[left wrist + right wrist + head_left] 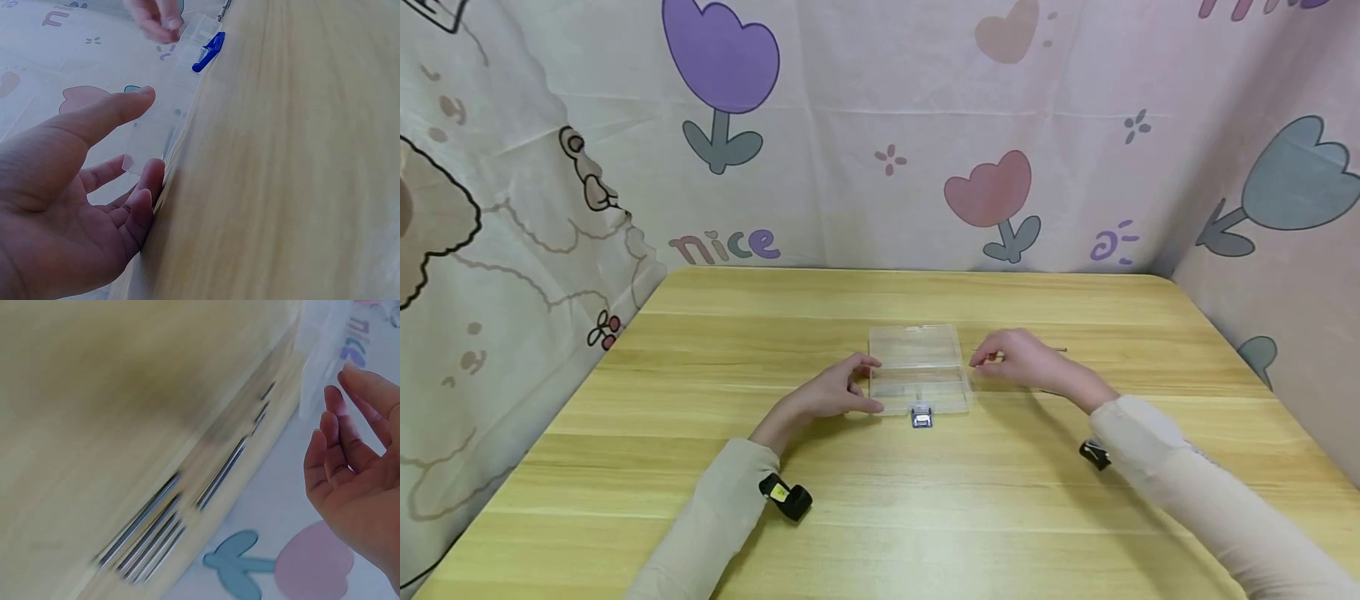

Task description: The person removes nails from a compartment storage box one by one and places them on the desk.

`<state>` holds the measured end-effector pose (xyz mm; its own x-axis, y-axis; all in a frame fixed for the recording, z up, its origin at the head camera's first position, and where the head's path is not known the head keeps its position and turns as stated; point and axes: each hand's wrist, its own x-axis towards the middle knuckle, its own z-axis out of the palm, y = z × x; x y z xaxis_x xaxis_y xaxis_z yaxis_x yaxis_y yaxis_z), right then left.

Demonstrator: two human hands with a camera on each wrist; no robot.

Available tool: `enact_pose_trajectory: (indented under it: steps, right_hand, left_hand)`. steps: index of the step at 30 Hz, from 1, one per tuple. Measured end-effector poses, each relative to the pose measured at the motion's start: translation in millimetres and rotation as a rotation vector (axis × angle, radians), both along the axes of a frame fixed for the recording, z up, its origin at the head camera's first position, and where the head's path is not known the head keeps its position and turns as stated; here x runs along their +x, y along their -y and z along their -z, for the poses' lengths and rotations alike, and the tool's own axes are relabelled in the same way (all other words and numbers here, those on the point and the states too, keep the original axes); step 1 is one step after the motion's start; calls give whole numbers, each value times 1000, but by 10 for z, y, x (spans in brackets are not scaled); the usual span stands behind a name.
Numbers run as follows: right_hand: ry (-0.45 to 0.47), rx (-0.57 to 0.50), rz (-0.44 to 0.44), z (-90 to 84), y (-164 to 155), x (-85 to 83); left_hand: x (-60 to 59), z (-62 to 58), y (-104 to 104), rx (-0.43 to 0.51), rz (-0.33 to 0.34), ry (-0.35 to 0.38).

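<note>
A clear plastic box (917,346) with its lid folded back lies on the table, a small blue latch-like piece (922,422) at its near edge. My left hand (831,390) is at the box's left side, thumb and fingers spread and fingertips right at its edge. Just off the right side is my right hand (1018,358), its fingers loosely bent. In the right wrist view nothing shows between the right hand's fingertips (334,394). Several thin metal rods (222,475) lie on the table by that hand, which mostly covers them in the head view.
The wood-grain table (880,517) meets a patterned cloth (850,167) at its back and sides. Small black cameras are strapped at the left wrist (786,498) and right wrist (1095,454).
</note>
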<state>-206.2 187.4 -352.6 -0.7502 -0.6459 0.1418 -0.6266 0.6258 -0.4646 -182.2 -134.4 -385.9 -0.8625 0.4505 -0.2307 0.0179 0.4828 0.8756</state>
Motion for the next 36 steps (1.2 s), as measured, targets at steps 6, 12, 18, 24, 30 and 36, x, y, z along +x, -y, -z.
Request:
enact_pose_trajectory:
  steps: [6, 12, 18, 24, 30, 36]
  right_hand:
    - [-13, 0, -53, 15, 308, -84]
    - [15, -11, -87, 26, 550, -132]
    - [-5, -25, -154, 57, 749, -168]
    - [2, -43, -211, 85, 910, -186]
    - [11, -27, -233, 113, 990, -205]
    - [46, -8, -228, 122, 1046, -216]
  left_hand:
    - [-6, 9, 12, 11, 6, -2]
    - [-17, 21, 1, 12, -1, 7]
    - [-25, 22, 0, 6, -2, 9]
    - [-22, 14, 4, 5, 11, 8]
    - [-20, 8, 4, 10, 21, 2]
    - [-24, 21, 7, 19, 10, 13]
